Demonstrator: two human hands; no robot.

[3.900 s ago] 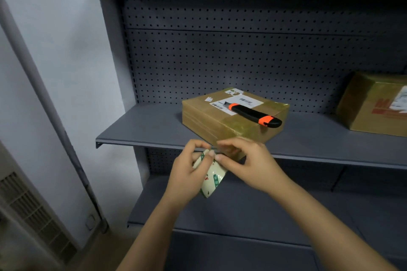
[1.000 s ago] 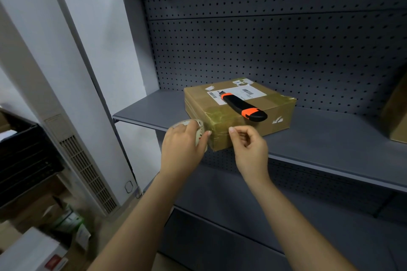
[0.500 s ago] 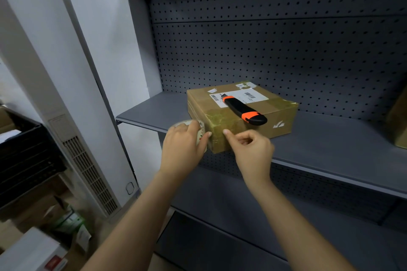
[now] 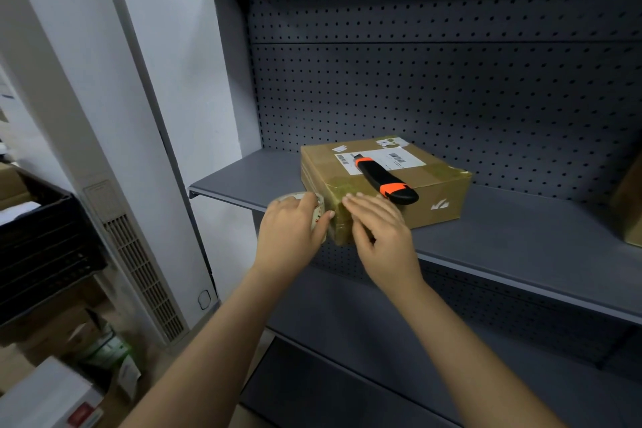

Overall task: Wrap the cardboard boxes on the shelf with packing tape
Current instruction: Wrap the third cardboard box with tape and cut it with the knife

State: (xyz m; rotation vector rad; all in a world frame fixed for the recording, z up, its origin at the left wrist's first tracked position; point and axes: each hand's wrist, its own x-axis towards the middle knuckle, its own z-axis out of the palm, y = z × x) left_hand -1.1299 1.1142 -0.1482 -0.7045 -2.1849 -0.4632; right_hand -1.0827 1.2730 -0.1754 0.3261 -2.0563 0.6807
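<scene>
Head view: left hand (image 4: 291, 229) grips the tape roll (image 4: 317, 214), right hand's (image 4: 378, 229) straight fingers (image 4: 364, 207) press the near corner of the box (image 4: 437, 208), likely stiff, best steadied there.

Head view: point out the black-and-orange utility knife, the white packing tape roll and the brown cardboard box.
Black-and-orange utility knife (image 4: 375, 175): head view, black handle.
White packing tape roll (image 4: 319, 208): head view, printed side face.
Brown cardboard box (image 4: 422, 174): head view, top face.

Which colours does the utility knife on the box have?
The utility knife is black with orange parts, as the head view shows.
</scene>
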